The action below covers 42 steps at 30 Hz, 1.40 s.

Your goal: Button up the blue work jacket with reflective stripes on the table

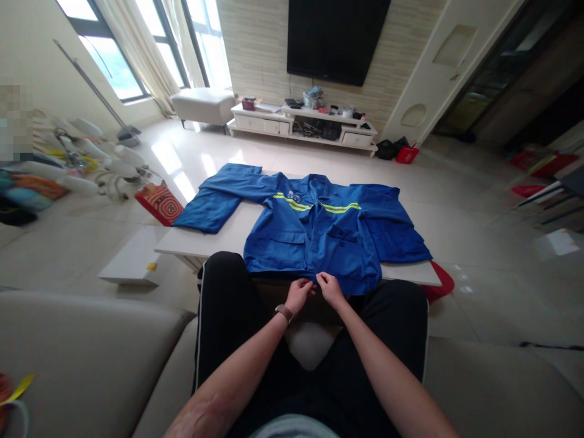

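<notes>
A blue work jacket (278, 231) with yellow-green stripes across the chest lies front up on a white table (187, 242), collar away from me. Its bottom hem hangs at the near edge, between my knees. My left hand (300, 294), below a brown wrist band, pinches at the hem beside the front opening. Right beside it, my right hand (329, 288) has thumb and fingers closed on the other side of the opening. The fingertips hide whatever small part lies between them. Folded blue cloth (207, 210) lies by the left sleeve, and more blue cloth (396, 237) by the right.
Under me is a grey sofa (82, 347). A white box-like piece (132, 255) stands left of the table, and a red stool (441, 283) shows at its right. Beyond are a white TV cabinet (264, 125), a bench (203, 104) and clutter on the left floor.
</notes>
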Motion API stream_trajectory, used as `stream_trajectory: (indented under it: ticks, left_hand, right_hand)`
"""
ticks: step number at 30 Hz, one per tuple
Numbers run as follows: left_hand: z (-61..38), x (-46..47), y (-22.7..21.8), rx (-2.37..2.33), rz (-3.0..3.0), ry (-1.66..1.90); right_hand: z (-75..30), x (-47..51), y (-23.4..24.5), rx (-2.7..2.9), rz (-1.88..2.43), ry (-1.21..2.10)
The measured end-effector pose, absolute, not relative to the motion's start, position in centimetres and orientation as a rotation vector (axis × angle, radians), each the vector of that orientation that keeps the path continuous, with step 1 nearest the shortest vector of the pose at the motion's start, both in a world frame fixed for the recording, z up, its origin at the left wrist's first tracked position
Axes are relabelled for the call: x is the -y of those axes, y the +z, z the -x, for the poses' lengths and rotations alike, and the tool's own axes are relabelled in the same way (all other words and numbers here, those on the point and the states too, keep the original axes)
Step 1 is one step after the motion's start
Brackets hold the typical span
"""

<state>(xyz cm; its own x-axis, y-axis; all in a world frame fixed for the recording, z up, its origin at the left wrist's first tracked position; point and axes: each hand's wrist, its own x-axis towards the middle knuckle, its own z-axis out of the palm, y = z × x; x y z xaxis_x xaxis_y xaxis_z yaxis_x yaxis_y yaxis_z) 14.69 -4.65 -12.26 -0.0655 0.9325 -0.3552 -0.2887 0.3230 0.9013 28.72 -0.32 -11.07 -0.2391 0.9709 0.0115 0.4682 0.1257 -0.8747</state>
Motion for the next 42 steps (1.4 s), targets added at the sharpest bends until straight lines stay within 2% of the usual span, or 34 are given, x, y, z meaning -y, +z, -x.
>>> stream_trajectory:
  ticks: [13, 20, 23, 27, 30, 34, 38, 42]
  left_hand:
    - [-13.8, 5.2, -12.6, -1.227, -0.750, 1.001]
    - [-13.9, 7.2, -13.3, -1.224, -0.865, 0.617]
    - [-13.1, 8.6, -10.9, -1.046, -0.970, 0.348]
    - [-10.4, 5.4, -4.8, -0.763, -1.184, 0.155]
    - [-8.3, -2.1, -2.0, -0.884, -1.433, 0.287]
    - [-7.6, -12.6, -3.5, -1.377, -1.723, 0.595]
    - [-9.2, -16.2, -6.2, -1.670, -1.983, 0.306]
    - [-9.8, -15.5, -6.4, -1.752, -2.123, 0.049]
  right_hand:
    - [-28.6, -1.3, -7.5, 2.018, 1.321, 0.937]
    - [-26.7, -9.6, -5.1, 2.602, 1.213, 0.576]
    - [-26.9, -12.1, -5.1, 2.620, 1.246, 0.594]
    - [-29.1, -13.6, -4.9, 2.560, 1.253, 0.649]
    - [-30.8, -14.5, -4.4, 2.513, 1.291, 0.691]
    - [-31.5, -15.6, -4.4, 2.471, 1.358, 0.735]
    - [-31.6, -15.8, -4.9, 2.446, 1.365, 0.872]
    - [-32.1, -15.9, -4.5, 2.472, 1.255, 1.064]
